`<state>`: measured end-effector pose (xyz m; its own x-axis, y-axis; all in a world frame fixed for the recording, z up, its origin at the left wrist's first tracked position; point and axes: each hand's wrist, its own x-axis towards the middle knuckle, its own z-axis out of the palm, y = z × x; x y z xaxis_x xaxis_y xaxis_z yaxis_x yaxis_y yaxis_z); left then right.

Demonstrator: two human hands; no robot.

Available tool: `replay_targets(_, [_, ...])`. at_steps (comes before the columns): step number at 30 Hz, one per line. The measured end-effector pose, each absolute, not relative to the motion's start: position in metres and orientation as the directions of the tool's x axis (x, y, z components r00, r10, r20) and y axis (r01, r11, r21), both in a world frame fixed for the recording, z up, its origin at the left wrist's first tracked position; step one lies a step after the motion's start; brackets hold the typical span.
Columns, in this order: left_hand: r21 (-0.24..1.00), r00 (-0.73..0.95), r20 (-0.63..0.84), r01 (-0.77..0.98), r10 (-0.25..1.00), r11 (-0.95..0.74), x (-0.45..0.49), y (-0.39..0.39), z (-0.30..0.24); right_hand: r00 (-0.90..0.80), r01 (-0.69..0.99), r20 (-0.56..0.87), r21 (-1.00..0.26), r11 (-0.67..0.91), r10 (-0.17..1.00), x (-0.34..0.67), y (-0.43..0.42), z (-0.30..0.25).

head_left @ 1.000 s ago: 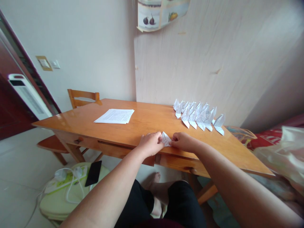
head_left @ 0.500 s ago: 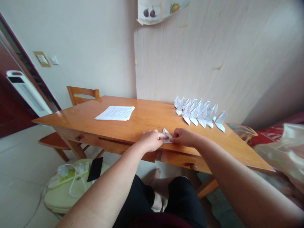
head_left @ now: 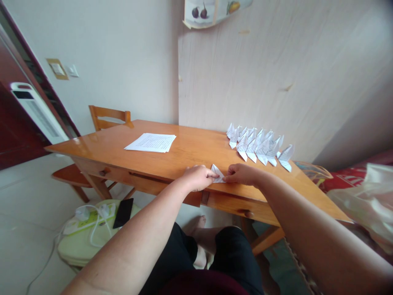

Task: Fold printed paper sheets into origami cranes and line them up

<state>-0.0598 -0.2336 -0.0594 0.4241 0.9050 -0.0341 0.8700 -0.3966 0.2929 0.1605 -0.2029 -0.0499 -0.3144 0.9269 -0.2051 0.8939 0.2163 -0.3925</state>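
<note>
A small piece of folded paper (head_left: 217, 175), white with printing and roughly triangular, lies flat near the table's front edge. From its left side my left hand (head_left: 199, 177) holds it down, index finger stretched onto the sheet and the other fingers curled. My right hand (head_left: 241, 174) is closed, its thumb and forefinger pinching the paper's right corner. Behind and to the right, several folded paper figures (head_left: 262, 148) with upright points stand in close rows. A stack of printed sheets (head_left: 151, 142) rests farther back on the left.
The wooden table (head_left: 190, 147) has drawers along its front and stands against the wall. A wooden chair (head_left: 109, 114) is at its left end. Lower left, a pale stool (head_left: 72, 250) bears a power strip (head_left: 89, 221) and a phone (head_left: 123, 213). Plastic bags (head_left: 359, 192) crowd the right side.
The camera view has shifted slightly. My right fingers have moved a little right along the paper, and more of its right side shows. My left hand still presses on it.
</note>
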Motion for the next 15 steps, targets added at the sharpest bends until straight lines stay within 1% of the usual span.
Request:
replay_targets(7, [0.287,0.443,-0.050,0.865,0.895,-0.412,-0.061,-0.231,-0.062,-0.228,0.939,-0.147,-0.294,0.178,0.963,0.169,-0.207,-0.060])
replay_targets(15, [0.327,0.487,-0.118,0.842,0.866,-0.429,-0.064,-0.223,-0.058,-0.222,0.942,-0.123,-0.282,0.181,0.967,0.161,-0.212,-0.052])
